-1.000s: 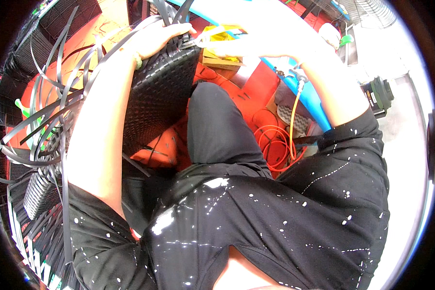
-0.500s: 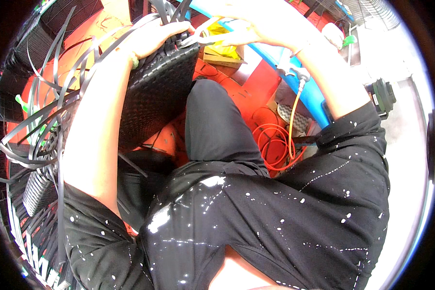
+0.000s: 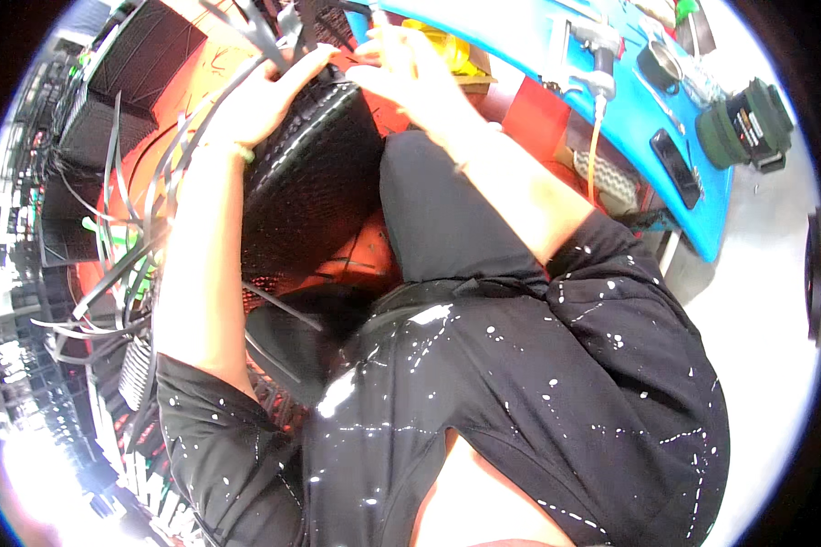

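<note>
A black woven basket-like piece (image 3: 315, 173) leans by my legs, long loose black strips (image 3: 287, 36) sticking up from its far rim. My left hand (image 3: 260, 105) grips strips at that rim, its thumb stretched along the edge and its other fingers partly hidden. Close by on the right, my right hand (image 3: 410, 73) is raised above the rim with its fingers bent. A slim pale tool (image 3: 379, 14) shows beyond those fingers; its kind is not clear.
A blue table (image 3: 511, 27) at the far right carries an air-tool-like metal fitting (image 3: 597, 55) with an orange hose, a metal cup (image 3: 659, 66), a black phone (image 3: 675, 169) and a dark green cylinder (image 3: 746, 126). Yellow bags (image 3: 442, 46) lie in a carton. Loose strips hang at left.
The view has shifted, and more of the blue table shows. My right hand has drawn nearer the left, and the tool's metal tip no longer shows at the rim. My left hand stays at the rim.
</note>
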`<state>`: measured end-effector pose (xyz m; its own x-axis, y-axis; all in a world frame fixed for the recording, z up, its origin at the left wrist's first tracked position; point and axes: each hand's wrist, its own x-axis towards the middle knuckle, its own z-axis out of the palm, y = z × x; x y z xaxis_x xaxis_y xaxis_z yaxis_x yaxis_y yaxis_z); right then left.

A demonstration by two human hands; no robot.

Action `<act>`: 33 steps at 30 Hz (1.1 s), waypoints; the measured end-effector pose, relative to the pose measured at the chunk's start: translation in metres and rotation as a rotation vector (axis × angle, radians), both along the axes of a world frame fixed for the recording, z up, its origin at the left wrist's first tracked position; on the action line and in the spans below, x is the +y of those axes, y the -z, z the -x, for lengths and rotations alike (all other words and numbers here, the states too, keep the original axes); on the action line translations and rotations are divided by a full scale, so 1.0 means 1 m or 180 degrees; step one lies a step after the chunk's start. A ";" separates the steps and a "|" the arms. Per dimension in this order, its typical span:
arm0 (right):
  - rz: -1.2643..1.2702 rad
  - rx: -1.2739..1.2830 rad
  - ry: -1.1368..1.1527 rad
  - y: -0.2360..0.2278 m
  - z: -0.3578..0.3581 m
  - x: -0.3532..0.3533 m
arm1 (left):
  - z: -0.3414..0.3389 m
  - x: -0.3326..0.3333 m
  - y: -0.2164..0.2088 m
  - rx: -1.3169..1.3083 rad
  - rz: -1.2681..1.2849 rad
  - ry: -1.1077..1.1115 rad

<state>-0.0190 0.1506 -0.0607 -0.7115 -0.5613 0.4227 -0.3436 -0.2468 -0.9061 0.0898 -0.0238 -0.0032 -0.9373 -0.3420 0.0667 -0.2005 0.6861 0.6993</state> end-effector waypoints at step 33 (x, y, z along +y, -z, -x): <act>0.1245 -0.1643 -0.0895 0.019 -0.055 0.014 | -0.111 0.093 0.018 0.0999 0.2926 -0.0210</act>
<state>0.0363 0.1644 -0.0793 -0.7258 -0.6291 0.2784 0.2308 -0.6040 -0.7629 0.2006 0.0691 -0.0215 -0.8123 -0.0828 0.5774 -0.1541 0.9852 -0.0755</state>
